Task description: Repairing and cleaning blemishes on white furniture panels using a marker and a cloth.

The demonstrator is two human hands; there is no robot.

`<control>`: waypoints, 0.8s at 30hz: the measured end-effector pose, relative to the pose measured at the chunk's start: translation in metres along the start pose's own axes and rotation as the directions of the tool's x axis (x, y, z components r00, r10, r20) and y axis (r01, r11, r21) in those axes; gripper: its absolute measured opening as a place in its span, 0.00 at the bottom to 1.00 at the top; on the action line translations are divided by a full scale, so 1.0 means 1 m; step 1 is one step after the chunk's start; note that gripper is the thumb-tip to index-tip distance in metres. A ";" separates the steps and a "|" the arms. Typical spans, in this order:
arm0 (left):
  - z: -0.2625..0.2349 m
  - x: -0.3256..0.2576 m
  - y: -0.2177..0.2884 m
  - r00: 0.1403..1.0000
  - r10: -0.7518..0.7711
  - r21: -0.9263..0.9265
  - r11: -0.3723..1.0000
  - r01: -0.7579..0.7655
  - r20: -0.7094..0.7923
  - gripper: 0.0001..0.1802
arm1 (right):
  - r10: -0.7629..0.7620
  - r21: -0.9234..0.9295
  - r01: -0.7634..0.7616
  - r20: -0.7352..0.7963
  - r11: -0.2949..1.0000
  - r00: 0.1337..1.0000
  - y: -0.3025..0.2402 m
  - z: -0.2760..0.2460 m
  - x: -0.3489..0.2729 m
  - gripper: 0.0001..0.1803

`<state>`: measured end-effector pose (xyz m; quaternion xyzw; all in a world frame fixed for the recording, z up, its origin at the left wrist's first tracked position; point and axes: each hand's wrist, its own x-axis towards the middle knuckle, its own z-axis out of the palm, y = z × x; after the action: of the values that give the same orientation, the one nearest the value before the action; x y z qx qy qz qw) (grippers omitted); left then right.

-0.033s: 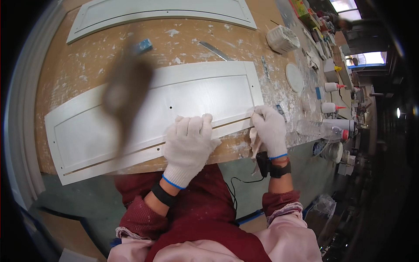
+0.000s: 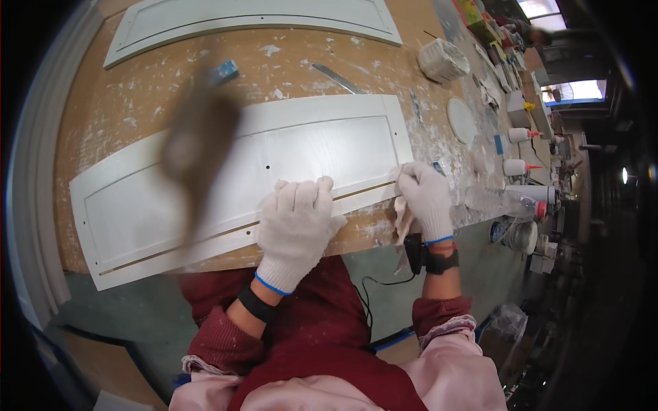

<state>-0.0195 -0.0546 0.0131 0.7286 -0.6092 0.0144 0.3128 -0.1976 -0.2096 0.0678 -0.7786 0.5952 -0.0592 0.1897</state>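
At the far left, a pale curved frame runs along the edge of the wooden workbench, which is full of white paint spots. A long white cabinet door panel lies on the bench, and its near edge hangs a little over the bench edge, close to the person's body. A dark blurred shape covers part of the panel; I cannot tell what it is. A small blue block lies on the bench behind the panel, and a second white panel lies at the far side.

The left hand, in a white knit glove, rests flat and open on the near edge of the panel, with the fingers spread over a thin groove.

The right hand, also gloved, is closed around a crumpled pale cloth and presses it on the right corner of the panel. A black band is on each wrist.

More to the right, a metal blade lies on the bench, then a white ribbed container, a round white lid and several white bottles with red caps near the bench's right end.
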 end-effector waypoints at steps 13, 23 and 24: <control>-0.003 -0.001 -0.001 1.000 0.008 -0.021 1.000 -0.008 -0.023 0.33 | 0.115 0.299 -0.083 -0.091 0.951 0.989 0.040 -0.015 -0.043 0.15; -0.013 -0.006 -0.001 0.998 0.032 -0.030 0.999 -0.030 0.054 0.34 | 0.230 0.393 -0.139 -0.196 0.909 0.953 0.063 -0.004 -0.061 0.14; -0.014 -0.007 -0.001 0.997 0.039 -0.023 0.999 -0.038 0.061 0.34 | 0.213 0.437 -0.117 -0.179 0.892 0.960 0.059 -0.003 -0.064 0.12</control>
<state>-0.0153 -0.0414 0.0209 0.7134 -0.6325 -0.0085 0.3016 -0.2702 -0.1629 0.0571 -0.6539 0.6500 -0.2568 0.2899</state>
